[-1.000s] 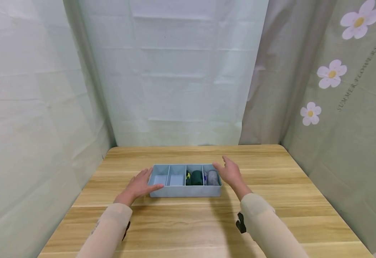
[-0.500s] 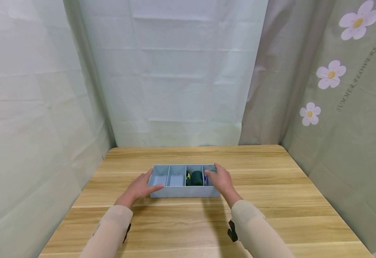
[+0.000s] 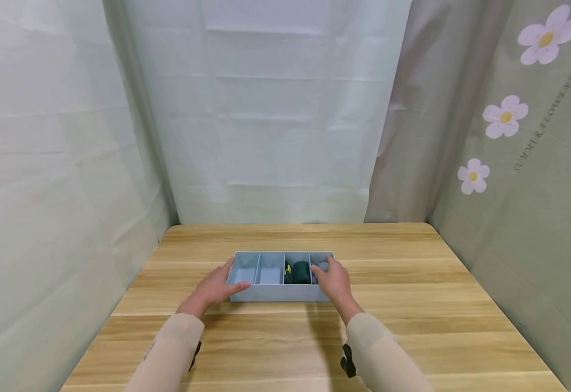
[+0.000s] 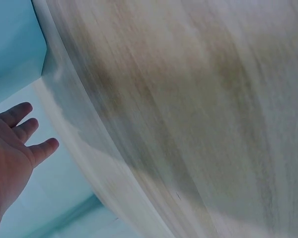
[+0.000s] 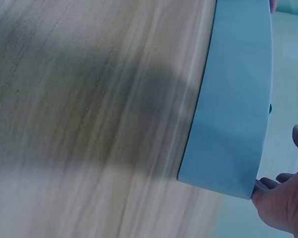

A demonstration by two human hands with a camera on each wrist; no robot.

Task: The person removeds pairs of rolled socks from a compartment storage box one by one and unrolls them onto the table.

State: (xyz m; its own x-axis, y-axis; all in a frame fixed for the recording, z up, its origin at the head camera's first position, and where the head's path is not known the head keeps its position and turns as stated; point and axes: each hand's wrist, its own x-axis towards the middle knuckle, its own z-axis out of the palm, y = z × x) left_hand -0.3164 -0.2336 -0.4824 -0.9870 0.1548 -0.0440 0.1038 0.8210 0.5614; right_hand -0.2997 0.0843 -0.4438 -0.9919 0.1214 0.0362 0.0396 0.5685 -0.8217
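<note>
A light blue divided storage box [image 3: 277, 293] stands on the table in the head view. My left hand [image 3: 214, 287] is at its left end, thumb over the front rim and fingers along the left side. The left wrist view shows several of these fingers fairly straight and spread. My right hand [image 3: 336, 281] is at the right end, thumb above the last compartment. Part of a grey rolled cloth item [image 3: 323, 266] shows between thumb and fingers; the rest is hidden. The adjoining compartment holds a dark green roll [image 3: 301, 272] and a dark item with yellow marks [image 3: 288, 271].
The wooden table [image 3: 265, 348] extends around the box on every side. Pale curtains [image 3: 275, 120] hang behind and at both sides, with printed flowers [image 3: 505, 116] on the right one. The two left compartments hold nothing visible.
My right hand has moved left and slightly down, from beyond the box's right end to over its last compartment. The left hand keeps its place at the left end.
</note>
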